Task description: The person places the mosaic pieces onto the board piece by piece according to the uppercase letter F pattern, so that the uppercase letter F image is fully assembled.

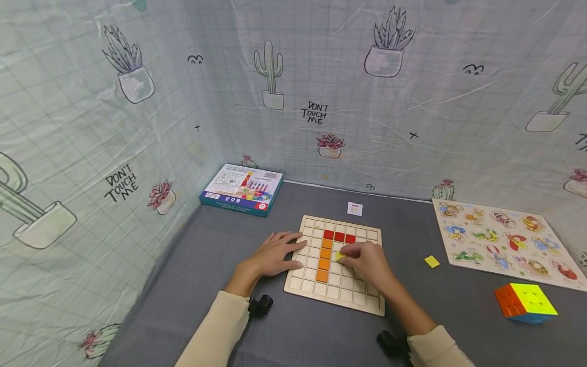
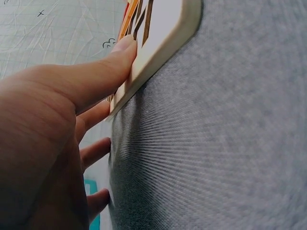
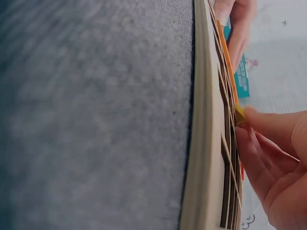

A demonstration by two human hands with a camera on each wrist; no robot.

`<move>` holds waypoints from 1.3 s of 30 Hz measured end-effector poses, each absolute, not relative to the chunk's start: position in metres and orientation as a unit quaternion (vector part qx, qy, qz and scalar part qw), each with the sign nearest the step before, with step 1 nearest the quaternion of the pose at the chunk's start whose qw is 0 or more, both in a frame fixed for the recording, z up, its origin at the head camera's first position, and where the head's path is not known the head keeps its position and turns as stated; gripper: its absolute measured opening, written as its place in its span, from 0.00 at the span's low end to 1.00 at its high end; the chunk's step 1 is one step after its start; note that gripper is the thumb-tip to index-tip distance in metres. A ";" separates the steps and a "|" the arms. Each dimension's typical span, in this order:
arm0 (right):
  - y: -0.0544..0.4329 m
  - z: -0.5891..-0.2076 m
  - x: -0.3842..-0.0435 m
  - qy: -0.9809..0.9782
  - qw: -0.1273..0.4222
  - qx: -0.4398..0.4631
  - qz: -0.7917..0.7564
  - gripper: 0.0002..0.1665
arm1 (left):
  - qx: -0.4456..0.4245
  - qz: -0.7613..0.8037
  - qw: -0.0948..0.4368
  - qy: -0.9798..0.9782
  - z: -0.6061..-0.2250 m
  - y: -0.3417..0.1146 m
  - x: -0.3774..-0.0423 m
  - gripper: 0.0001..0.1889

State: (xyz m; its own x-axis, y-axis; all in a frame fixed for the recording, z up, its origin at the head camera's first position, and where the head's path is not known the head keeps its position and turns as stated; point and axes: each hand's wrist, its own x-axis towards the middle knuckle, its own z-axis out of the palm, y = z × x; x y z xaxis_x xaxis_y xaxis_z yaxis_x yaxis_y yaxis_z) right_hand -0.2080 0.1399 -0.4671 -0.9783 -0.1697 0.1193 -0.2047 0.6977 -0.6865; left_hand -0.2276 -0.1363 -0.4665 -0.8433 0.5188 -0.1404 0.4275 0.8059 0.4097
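A wooden grid board [image 1: 308,285] lies on the grey cloth, with a row of red square tiles [image 1: 339,236] and a column of orange square tiles [image 1: 324,264] set in its cells. My right hand [image 1: 368,261] pinches a yellow square tile [image 1: 339,256] between thumb and fingers over a cell just right of the orange column; the right wrist view shows the yellow tile [image 3: 239,113] at the fingertips, tilted against the grid. My left hand [image 1: 273,254] rests on the board's left edge with fingers spread, its thumb [image 2: 122,52] touching the frame in the left wrist view.
Right of the board lies another yellow tile [image 1: 432,261]. A small printed card [image 1: 355,208] is behind it. A boxed game [image 1: 243,188] stands at the back left. On the right are an insect puzzle board [image 1: 509,239] and a colored cube [image 1: 526,303]. Patterned curtains [image 1: 293,127] enclose the back.
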 end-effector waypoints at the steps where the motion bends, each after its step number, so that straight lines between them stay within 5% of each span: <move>1: 0.139 -0.467 -0.208 -0.922 0.026 0.101 0.374 0.11 | 0.251 0.185 0.123 0.942 -0.466 -0.136 -0.228 0.33; 39: 0.127 -0.466 -0.207 -0.929 0.030 0.095 0.356 0.10 | 0.250 0.178 0.122 0.944 -0.467 -0.136 -0.227 0.34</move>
